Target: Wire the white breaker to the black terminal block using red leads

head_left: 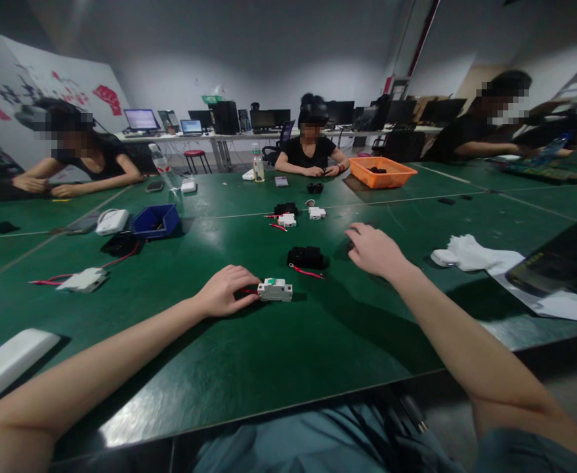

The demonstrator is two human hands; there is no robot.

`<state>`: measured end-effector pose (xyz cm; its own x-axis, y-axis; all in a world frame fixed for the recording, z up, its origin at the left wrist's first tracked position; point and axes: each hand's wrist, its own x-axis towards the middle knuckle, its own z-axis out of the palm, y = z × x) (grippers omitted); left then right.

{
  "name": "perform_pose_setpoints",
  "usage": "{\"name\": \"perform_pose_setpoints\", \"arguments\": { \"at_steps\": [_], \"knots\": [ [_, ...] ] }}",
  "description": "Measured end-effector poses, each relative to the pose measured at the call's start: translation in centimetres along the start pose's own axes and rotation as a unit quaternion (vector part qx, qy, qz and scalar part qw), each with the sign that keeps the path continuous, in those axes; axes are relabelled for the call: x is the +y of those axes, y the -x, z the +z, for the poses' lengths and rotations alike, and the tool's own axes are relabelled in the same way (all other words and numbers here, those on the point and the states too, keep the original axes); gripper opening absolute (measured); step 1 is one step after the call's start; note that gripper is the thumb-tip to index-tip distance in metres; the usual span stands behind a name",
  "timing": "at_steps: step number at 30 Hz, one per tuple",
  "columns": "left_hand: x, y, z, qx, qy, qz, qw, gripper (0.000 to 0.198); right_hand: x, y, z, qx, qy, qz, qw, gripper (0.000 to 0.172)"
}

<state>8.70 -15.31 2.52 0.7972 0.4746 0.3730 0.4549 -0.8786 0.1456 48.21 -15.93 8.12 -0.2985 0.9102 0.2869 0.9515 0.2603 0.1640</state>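
Observation:
My left hand (229,291) rests low over the green table, thumb and fingers closed at the left end of a white circuit breaker (275,290) with a green switch. A red wire (249,290) runs from the breaker into that hand. Further right, my right hand (374,249) is held with curled fingers close to the tabletop. Something dark shows under its fingertips, too hidden to name. Between the hands lies a black block-like part (306,256), with a short red wire (308,271) in front of it.
Another white breaker (84,280) with red wires lies left, near a blue bin (155,221). More breakers (287,221) lie ahead. An orange basket (383,172) stands farther back. White cloth (480,253) and a dark object (558,256) are at right. Several people sit around the table.

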Motion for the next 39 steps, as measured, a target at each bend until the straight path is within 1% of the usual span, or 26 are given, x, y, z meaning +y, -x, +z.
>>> {"name": "perform_pose_setpoints", "arguments": {
  "at_steps": [1,2,4,6,9,13,15,16,18,21,22,23,24,26,31,33,35,37,39],
  "knots": [
    [0.1,0.0,0.0,0.001,0.002,-0.002,1.0,0.031,-1.3,0.2,-0.4,0.007,-0.033,-0.041,0.999,0.034],
    [0.3,0.0,0.1,0.002,0.005,-0.005,1.0,0.031,-2.5,0.4,-0.7,0.001,-0.054,-0.064,0.997,0.031],
    [0.7,-0.1,0.2,0.008,0.014,-0.015,1.0,0.029,-4.6,0.8,-0.7,-0.026,-0.063,-0.09,0.994,0.03],
    [0.9,-0.1,0.3,0.018,0.032,-0.029,0.999,0.026,-5.9,1.1,-0.1,-0.046,-0.056,-0.114,0.991,0.031],
    [1.0,-0.1,0.5,0.025,0.078,-0.049,0.995,0.023,-6.6,1.2,1.1,-0.061,-0.058,-0.149,0.985,0.025],
    [0.7,0.0,0.7,0.011,0.123,-0.068,0.99,0.023,-6.4,0.9,2.3,-0.064,-0.099,-0.175,0.977,0.014],
    [0.6,0.1,0.7,0.004,0.133,-0.071,0.989,0.023,-6.3,0.8,2.5,-0.05,-0.14,-0.186,0.971,0.009],
    [0.5,0.1,0.8,0.003,0.135,-0.072,0.988,0.023,-6.2,0.8,2.5,-0.032,-0.173,-0.188,0.966,0.007],
    [0.5,0.1,0.7,0.003,0.138,-0.071,0.988,0.022,-6.2,0.7,2.2,0.02,-0.267,-0.184,0.946,0.004],
    [0.5,0.1,0.7,0.002,0.137,-0.067,0.988,0.021,-6.0,0.7,1.4,0.092,-0.42,-0.157,0.889,0.006],
    [0.5,0.1,0.7,0.002,0.137,-0.067,0.988,0.021,-5.9,0.7,1.2,0.103,-0.454,-0.15,0.872,0.007],
    [0.4,0.1,0.7,0.0,0.137,-0.066,0.988,0.021,-5.9,0.7,1.1,0.107,-0.475,-0.144,0.861,0.008],
    [0.4,0.1,0.7,-0.001,0.138,-0.067,0.988,0.021,-5.9,0.7,1.2,0.103,-0.483,-0.143,0.858,0.009],
    [0.4,0.1,0.8,-0.004,0.137,-0.067,0.988,0.021,-6.0,0.7,1.6,0.075,-0.465,-0.159,0.868,0.009],
    [0.4,0.1,0.8,0.0,0.13,-0.06,0.99,0.021,-6.4,0.8,3.0,-0.014,-0.309,-0.217,0.926,0.01],
    [0.4,0.1,0.9,0.0,0.131,-0.06,0.99,0.021,-6.4,0.8,2.7,-0.039,-0.255,-0.237,0.937,0.012],
    [0.4,0.2,0.9,-0.002,0.133,-0.06,0.989,0.021,-6.0,0.8,2.1,-0.057,-0.209,-0.243,0.945,0.016],
    [0.3,0.2,1.0,-0.004,0.133,-0.062,0.989,0.022,-5.3,0.9,1.3,-0.072,-0.167,-0.228,0.956,0.02],
    [0.2,0.2,1.0,-0.004,0.132,-0.063,0.989,0.022,-4.7,0.9,0.8,-0.095,-0.142,-0.21,0.963,0.02]
  ]
}}
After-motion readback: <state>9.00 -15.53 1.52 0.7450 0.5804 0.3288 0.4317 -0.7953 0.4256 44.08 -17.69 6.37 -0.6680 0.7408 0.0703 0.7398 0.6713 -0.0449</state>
